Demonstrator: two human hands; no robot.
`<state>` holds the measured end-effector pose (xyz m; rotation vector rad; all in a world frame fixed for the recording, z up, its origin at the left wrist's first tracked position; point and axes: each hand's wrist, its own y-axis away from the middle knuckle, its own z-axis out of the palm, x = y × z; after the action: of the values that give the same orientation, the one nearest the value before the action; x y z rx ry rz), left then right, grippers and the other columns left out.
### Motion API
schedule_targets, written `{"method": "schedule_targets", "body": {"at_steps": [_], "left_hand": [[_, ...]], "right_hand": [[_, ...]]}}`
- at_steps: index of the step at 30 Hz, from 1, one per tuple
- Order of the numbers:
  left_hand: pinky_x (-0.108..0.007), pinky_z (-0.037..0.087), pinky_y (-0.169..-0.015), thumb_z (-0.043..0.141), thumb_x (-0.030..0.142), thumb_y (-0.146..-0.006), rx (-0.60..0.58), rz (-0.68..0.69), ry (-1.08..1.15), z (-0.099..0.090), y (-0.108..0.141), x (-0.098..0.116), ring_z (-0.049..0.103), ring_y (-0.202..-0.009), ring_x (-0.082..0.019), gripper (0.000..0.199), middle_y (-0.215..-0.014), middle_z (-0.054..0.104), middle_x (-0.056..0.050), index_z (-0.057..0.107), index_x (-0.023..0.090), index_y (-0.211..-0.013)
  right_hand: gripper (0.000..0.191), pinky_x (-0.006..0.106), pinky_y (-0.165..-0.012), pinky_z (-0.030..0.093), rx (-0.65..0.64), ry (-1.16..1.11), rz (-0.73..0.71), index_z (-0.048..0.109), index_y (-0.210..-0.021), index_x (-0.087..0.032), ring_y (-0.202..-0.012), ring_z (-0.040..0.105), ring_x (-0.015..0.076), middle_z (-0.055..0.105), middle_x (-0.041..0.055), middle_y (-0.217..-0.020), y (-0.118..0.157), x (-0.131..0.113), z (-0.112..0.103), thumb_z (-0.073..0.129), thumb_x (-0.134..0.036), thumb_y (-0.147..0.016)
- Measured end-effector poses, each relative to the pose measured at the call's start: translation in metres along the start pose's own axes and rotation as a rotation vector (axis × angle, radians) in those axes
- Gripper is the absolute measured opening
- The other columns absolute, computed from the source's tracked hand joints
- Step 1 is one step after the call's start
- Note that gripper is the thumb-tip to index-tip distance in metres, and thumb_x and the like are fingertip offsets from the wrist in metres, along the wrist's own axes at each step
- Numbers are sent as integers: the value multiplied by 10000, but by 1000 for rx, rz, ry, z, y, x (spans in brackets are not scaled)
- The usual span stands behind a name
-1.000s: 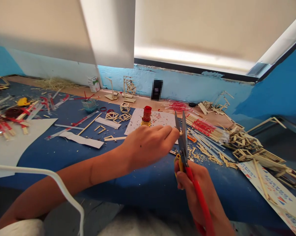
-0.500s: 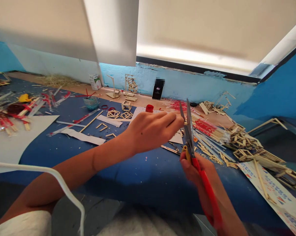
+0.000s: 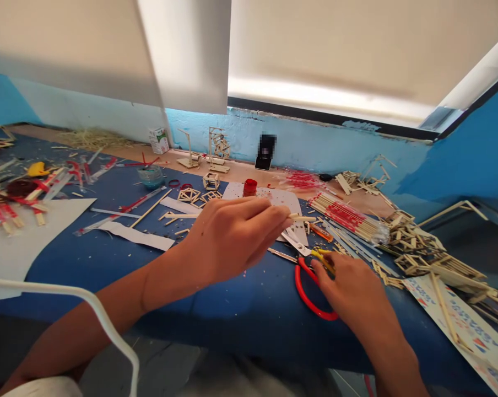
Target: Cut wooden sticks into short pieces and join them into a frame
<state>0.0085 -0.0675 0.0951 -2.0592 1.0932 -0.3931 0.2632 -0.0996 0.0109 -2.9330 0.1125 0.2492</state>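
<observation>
A short wooden stick [image 3: 303, 218] is pinched between the closed fingertips of the left hand [image 3: 236, 234], nearer than the red cap [image 3: 250, 187] and to its right. The scissors [image 3: 302, 249] are gripped at the yellow handle by the curled right hand [image 3: 352, 284], also nearer than the cap and rightward; whether they are borne by the desk [image 3: 249, 314] cannot be told. A packet of sticks [image 3: 343, 219] is laid right of the cap.
</observation>
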Motion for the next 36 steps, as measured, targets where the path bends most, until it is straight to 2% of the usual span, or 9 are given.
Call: {"method": "schedule_targets", "body": {"at_steps": [3,5,8,11,15,24,31,34,36], "left_hand": [[-269,442,-613,561,241,-1029,-29,7,34,-3,1,3,646,-673,-143,191,-806,714,-28,700,136,-951],[-269,436,-605,560,227,-1025,-68,14,45,-4,1,6,623,-645,-138,187,-777,698,-17,702,136,-944],[-272,423,-592,556,201,-1019,-106,20,60,-7,0,9,591,-624,-137,178,-744,666,-4,700,139,-934],[-279,401,-574,552,177,-1011,-151,34,52,-7,0,11,561,-618,-142,175,-722,636,4,700,145,-924],[-289,363,-531,512,166,-1021,-183,37,33,-4,-1,13,524,-594,-142,232,-699,600,9,698,140,-883],[-290,335,-500,437,240,-1067,-282,-4,12,10,-1,10,497,-548,-133,349,-677,569,20,647,148,-803],[-283,334,-505,458,254,-1062,-261,-78,65,24,9,13,498,-532,-128,326,-670,572,25,628,157,-801],[-258,367,-527,442,268,-1070,-269,-121,141,28,13,12,540,-550,-123,325,-683,602,19,637,155,-837],[-240,398,-565,432,294,-1078,-252,-182,194,27,14,9,594,-602,-124,319,-725,648,8,647,157,-889]], "right_hand": [[271,404,-763,503,362,-248,-162,685,-1082,-190,-848,687,287,730,101,-952,6,-12,-31,509,-379,-1002],[276,373,-807,497,455,-376,-404,619,-1245,-194,-894,678,243,699,98,-1090,7,-23,-54,491,-287,-1019],[293,356,-871,478,440,-308,-705,574,-1291,-165,-1012,652,240,664,115,-1180,3,-35,-73,510,-187,-1006],[130,334,-768,463,391,-216,-812,625,-1094,-153,-844,633,206,668,78,-968,-5,-38,-73,533,-153,-1002],[173,322,-650,386,361,-156,-856,615,-878,-157,-658,503,162,568,31,-779,-14,-35,-67,512,-144,-1017],[291,309,-580,288,441,-103,-919,534,-708,-185,-589,378,133,468,-8,-679,-30,-34,-51,538,-113,-990],[302,288,-564,290,494,-219,-913,533,-692,-189,-560,376,120,449,-24,-647,-30,-30,-34,558,-124,-986],[247,273,-576,335,374,-285,-887,568,-774,-192,-570,452,124,517,-15,-684,-32,-25,-34,520,-177,-1016],[166,277,-623,403,288,-316,-741,607,-951,-180,-649,563,154,612,20,-788,-31,-20,-32,525,-302,-1028]]}}
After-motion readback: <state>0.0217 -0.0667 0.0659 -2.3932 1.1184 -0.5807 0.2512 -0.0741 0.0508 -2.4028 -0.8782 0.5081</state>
